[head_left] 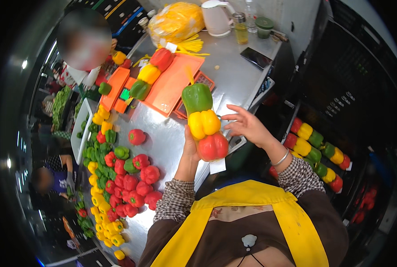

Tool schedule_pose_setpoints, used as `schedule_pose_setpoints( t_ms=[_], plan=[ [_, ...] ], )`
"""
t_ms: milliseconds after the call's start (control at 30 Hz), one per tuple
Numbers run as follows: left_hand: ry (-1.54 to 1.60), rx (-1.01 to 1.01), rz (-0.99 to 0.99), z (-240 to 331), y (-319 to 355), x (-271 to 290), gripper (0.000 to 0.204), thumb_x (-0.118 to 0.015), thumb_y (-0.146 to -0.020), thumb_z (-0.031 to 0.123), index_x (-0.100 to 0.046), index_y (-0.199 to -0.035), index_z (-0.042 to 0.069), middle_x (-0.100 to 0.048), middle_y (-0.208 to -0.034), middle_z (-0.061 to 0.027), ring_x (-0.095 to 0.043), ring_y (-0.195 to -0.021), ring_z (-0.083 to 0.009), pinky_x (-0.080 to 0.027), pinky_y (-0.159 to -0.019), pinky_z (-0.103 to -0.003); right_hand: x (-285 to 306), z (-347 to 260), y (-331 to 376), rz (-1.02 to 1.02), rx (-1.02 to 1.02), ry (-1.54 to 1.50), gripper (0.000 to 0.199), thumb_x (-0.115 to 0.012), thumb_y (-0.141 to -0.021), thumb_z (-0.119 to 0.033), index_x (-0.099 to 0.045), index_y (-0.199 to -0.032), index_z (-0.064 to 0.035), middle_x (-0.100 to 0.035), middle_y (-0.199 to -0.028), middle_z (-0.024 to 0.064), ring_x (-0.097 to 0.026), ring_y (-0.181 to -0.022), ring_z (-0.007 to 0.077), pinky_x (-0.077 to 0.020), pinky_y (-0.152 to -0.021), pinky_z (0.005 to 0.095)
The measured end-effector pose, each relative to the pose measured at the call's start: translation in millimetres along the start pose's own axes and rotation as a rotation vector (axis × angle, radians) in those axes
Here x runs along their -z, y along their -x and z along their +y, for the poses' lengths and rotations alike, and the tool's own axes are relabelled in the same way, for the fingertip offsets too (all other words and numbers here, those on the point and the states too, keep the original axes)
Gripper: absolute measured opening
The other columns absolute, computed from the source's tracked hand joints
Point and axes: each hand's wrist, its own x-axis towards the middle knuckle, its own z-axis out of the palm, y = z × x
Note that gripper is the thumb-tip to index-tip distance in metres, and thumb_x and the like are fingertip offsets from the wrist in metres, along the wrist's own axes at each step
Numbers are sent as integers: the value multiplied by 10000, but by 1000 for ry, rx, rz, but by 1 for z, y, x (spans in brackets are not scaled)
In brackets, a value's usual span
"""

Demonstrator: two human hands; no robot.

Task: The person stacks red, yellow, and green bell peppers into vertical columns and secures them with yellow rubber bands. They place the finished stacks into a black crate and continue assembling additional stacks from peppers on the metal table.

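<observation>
- Person (58,175) in a purple apron, small at the far left, beyond the metal table (156,138) where we work.
- Along the table's left side we see a long heap of loose peppers (130,182): green toward the back, red toward us, yellow along the outer edge. A white tub (88,110) stands beside it.
- Further back, a co-worker (78,75) leans in near small orange trays.
- Next, a larger orange tray (167,89) carries a row of three peppers (149,74), red, yellow and green; behind it sits a bulging yellow bag (176,24).
- At centre, above the table's near edge, our left hand (188,153) holds a pepper stack (203,124), green above yellow above red, with a white tag (217,166) below. The thumb is against its left side; the other fingers are hidden.
- Behind stands a white kettle (217,18).
- Our right hand (254,129) is just beside the yellow pepper, fingers spread apart; we cannot tell whether they touch.
- A dark phone (256,58) lies near the table's far right corner.
- At far right, more three-colour sets (303,147) lie in rows.
</observation>
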Motion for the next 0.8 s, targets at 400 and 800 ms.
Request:
schedule_pose_setpoints(
  t_ms=[400,800],
  plan=[
    [-453,-137,41,119,23,5,689,-376,-969,561,-295,-1460,84,-440,-1412,-161,-509,-1219,-287,-450,-993,-451,-69,24,-80,-150,-3,-274,785,-699,-862,-183,-233,-1491,-129,-436,-1377,97,-512,-1157,173,-453,-962,337],
    [-1917,-695,832,326,-80,95,898,-789,-675,472,-439,-1333,-28,-528,-1267,-244,-508,-1182,-387,-422,-992,-433,-43,51,-110,-19,82,-523,759,-624,-844,-540,-394,-1400,-77,-523,-1336,115,-533,-1201,296,-431,-1021,470]
  ],
)
